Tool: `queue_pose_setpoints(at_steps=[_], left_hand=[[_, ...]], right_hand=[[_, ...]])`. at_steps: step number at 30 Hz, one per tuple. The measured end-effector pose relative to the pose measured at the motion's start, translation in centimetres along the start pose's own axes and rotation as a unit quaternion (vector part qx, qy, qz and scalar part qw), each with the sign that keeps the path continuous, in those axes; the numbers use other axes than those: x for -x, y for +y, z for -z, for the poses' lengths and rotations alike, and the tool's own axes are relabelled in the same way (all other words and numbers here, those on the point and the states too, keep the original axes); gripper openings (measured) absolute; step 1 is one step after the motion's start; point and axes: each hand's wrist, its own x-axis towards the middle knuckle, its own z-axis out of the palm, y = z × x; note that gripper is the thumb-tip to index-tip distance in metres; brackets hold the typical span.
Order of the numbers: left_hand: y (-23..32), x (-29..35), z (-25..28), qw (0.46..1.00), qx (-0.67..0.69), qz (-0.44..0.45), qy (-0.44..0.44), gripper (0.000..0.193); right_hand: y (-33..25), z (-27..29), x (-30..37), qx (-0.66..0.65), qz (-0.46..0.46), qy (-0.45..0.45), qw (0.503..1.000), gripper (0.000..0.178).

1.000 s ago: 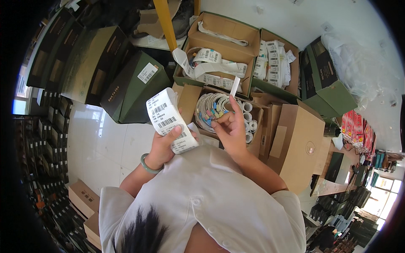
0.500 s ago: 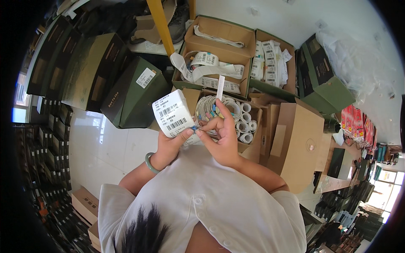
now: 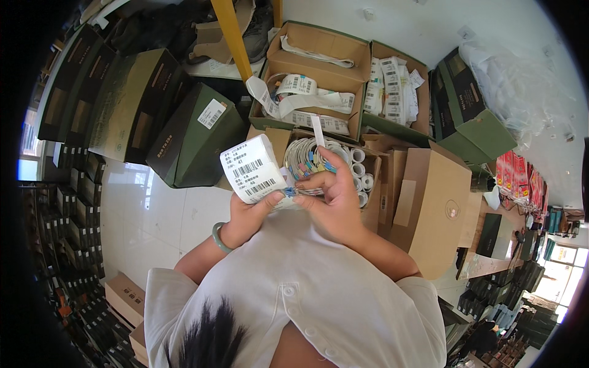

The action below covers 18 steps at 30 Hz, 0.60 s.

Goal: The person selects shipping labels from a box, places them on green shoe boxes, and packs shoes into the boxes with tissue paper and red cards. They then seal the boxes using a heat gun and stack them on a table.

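Observation:
My left hand [image 3: 251,211] is closed around a thick roll of white labels [image 3: 248,168] printed with black barcodes. Beside its thumb is a small blue piece [image 3: 289,192] at the roll's lower right edge; what it is stays unclear. My right hand [image 3: 334,199] is just right of the roll, its thumb near the blue piece and its bent middle finger a little above. The raised index finger meets a narrow white strip [image 3: 317,130], which seems stuck to the fingertip. Behind that hand stands a carton [image 3: 374,205] with several label rolls [image 3: 307,156].
Behind, two open green boxes [image 3: 261,119] hold label strips and rolls. Dark green shoe boxes [image 3: 193,138] stand at the left, near a yellow post [image 3: 232,40]. Large brown cartons [image 3: 435,211] are at the right. Clear plastic wrap [image 3: 509,92] lies behind them.
My right hand has shifted slightly right and down, its thumb parting from my left thumb. The white strip has tilted left at its top. The label roll has turned and moved down slightly.

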Motion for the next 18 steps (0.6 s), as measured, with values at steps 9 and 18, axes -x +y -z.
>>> queue_pose_setpoints(at_steps=[9, 18], left_hand=[[0.1, 0.3, 0.2, 0.999, 0.025, -0.029, -0.026, 0.034], [-0.7, 0.1, 0.3, 0.993, 0.090, 0.071, 0.043, 0.050]], right_hand=[[0.0, -0.1, 0.2, -0.067, -0.016, 0.024, 0.997, 0.082], [0.9, -0.3, -0.2, -0.043, -0.013, -0.012, 0.999, 0.089]])
